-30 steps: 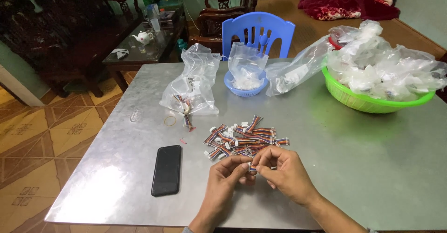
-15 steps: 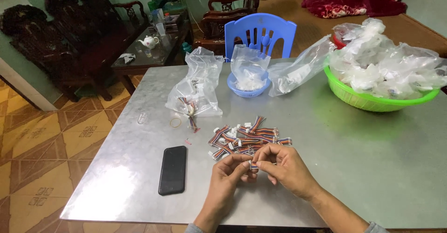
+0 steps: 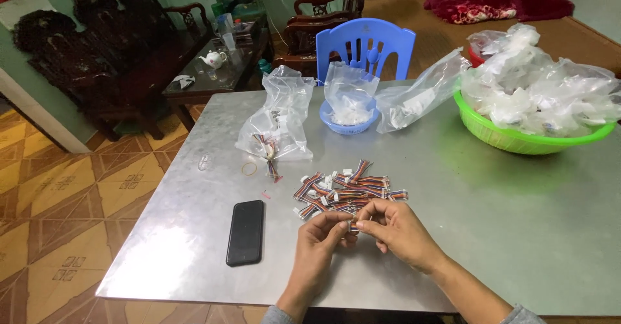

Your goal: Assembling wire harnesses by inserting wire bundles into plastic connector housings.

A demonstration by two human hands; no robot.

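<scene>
Both the left hand (image 3: 321,231) and right hand (image 3: 388,227) pinched one small connector (image 3: 352,223) between them, just near of the wire pile (image 3: 346,191).

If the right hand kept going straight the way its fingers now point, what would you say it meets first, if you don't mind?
The right hand points leftward at the left hand, with a small wire piece pinched between their fingertips. So it would press into that piece and the left fingers almost at once; the black phone lies further along.
</scene>
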